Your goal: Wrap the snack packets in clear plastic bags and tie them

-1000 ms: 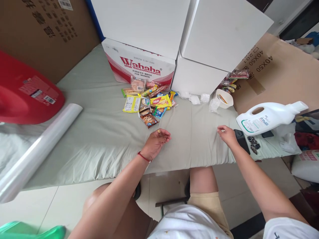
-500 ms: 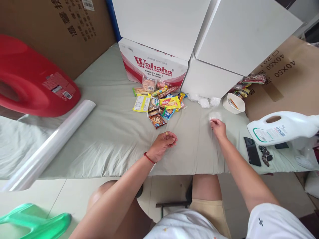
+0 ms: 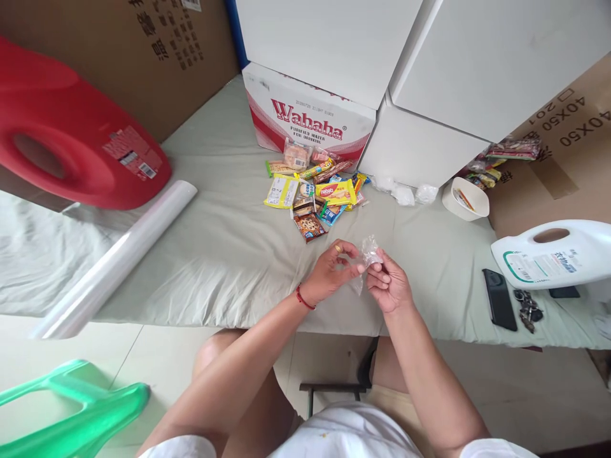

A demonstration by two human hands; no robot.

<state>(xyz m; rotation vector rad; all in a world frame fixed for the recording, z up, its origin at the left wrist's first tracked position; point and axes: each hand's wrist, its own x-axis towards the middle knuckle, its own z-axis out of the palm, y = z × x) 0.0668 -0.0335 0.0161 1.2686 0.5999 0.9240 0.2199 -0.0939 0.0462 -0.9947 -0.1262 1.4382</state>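
Both of my hands meet over the front of the grey-green cloth (image 3: 229, 248). My right hand (image 3: 389, 286) pinches a small crumpled clear plastic bag (image 3: 370, 249) by its lower part. My left hand (image 3: 331, 270), with a ring and a red wrist string, has its fingers pinched against the same bag from the left. A heap of snack packets (image 3: 315, 191) lies just beyond my hands. A few more crumpled clear bags (image 3: 403, 193) lie farther back, by the white boxes.
A Wahaha carton (image 3: 305, 121) and white boxes (image 3: 453, 76) stand at the back. A red jug (image 3: 71, 133) and a roll of clear film (image 3: 119, 257) lie left. A white bowl (image 3: 465, 198), white jug (image 3: 558, 254), phone (image 3: 499, 307) and keys (image 3: 527, 308) are right. A green stool (image 3: 71, 413) stands lower left.
My right hand picked a clear bag off the cloth at the right and brought it in to the middle. My left hand rose to meet it.
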